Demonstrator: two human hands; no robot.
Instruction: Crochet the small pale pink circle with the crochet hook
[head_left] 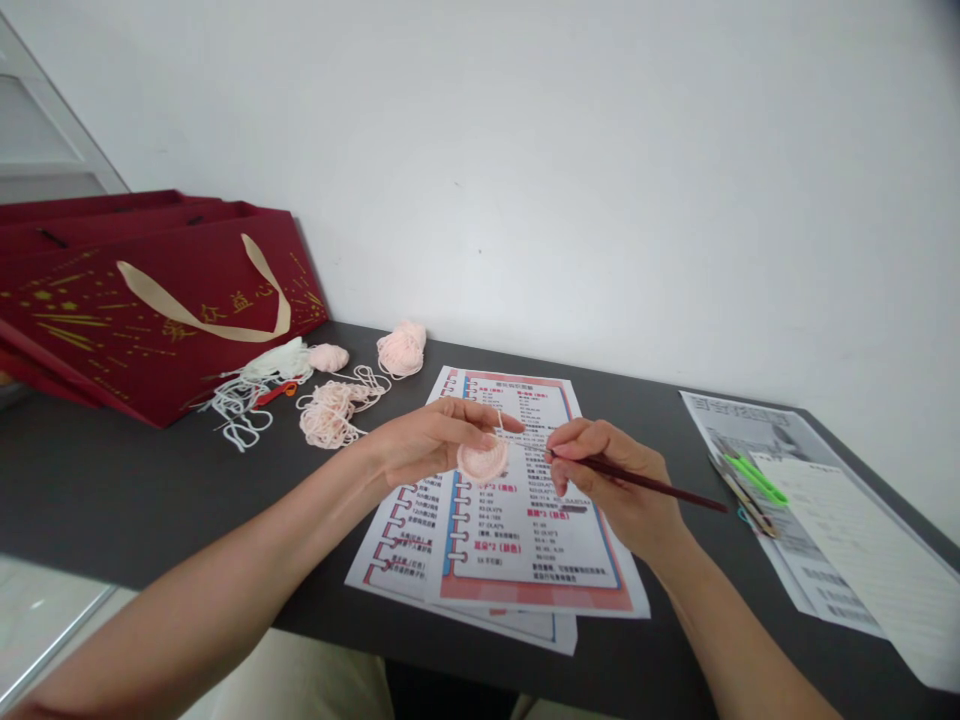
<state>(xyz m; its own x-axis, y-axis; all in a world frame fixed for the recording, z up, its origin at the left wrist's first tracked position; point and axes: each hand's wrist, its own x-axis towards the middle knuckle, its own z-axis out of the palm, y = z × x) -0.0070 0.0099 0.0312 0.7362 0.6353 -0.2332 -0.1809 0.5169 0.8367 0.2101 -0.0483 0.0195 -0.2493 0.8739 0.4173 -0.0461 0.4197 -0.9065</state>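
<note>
Between the thumb and fingers of my left hand (435,437) is a small round crochet piece (482,458) in pale pink yarn. My right hand (611,470) grips a crochet hook (660,485) by its dark reddish-brown handle, which slants down to the right. The hook's thin metal shaft points left toward the crochet piece; whether its tip sits in a stitch is too small to tell. A strand of yarn rises by my left fingers. Both hands are above printed pattern sheets (536,590) on the dark table.
Left of the sheets lie a loose pink yarn heap (330,415), a pink yarn ball (402,349) and tangled white yarn (244,390). Dark red gift bags (150,300) lean at the far left. At right, green-handled scissors (757,480) rest on papers (862,550). A white wall (600,200) stands behind.
</note>
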